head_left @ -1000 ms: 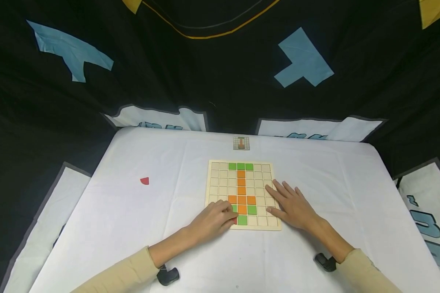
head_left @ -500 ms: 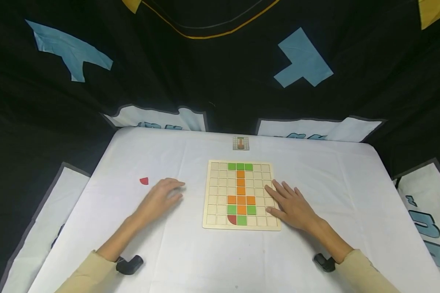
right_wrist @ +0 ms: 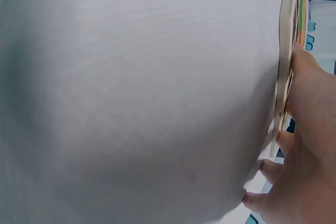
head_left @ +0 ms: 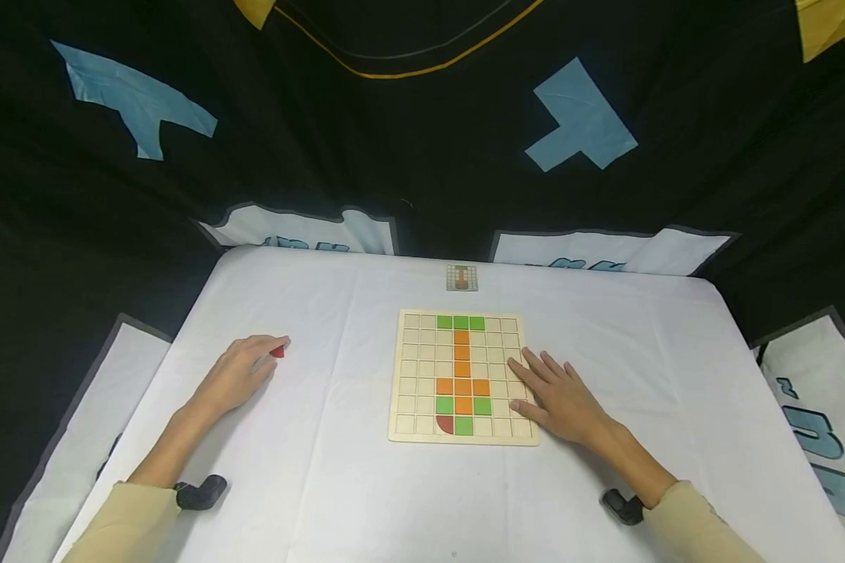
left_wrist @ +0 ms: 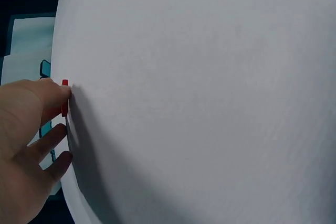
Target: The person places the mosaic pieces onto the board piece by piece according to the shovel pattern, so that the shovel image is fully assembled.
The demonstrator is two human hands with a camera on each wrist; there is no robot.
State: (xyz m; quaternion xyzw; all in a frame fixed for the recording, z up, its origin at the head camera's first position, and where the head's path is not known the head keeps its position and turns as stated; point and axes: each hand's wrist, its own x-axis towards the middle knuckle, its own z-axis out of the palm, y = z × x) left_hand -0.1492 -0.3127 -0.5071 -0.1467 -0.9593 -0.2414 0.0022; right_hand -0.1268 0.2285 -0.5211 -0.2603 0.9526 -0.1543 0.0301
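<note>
In the head view my left hand [head_left: 231, 377] is at a small red tile [head_left: 278, 352] on the left of the table, thumb and index finger at its edges. The left wrist view shows the thumb across this red tile [left_wrist: 65, 109], with the other fingers spread. My right hand [head_left: 563, 397] lies with fingers spread over the right edge of a pale wooden grid board [head_left: 415, 367]. Green and orange squares fill a column pattern on the board, and a red quarter-round tile [head_left: 444, 424] sits in its bottom row.
A small pattern card [head_left: 462, 277] lies behind the board, near the far edge of the white table [head_left: 605, 313]. Beyond it hangs a dark cloth [head_left: 422, 156] with blue shapes. A black wrist device [head_left: 200, 494] shows beneath the left wrist.
My left hand has let go of the red quarter-round tile on the board and moved left to the other red tile. My right hand has stayed on the board's edge.
</note>
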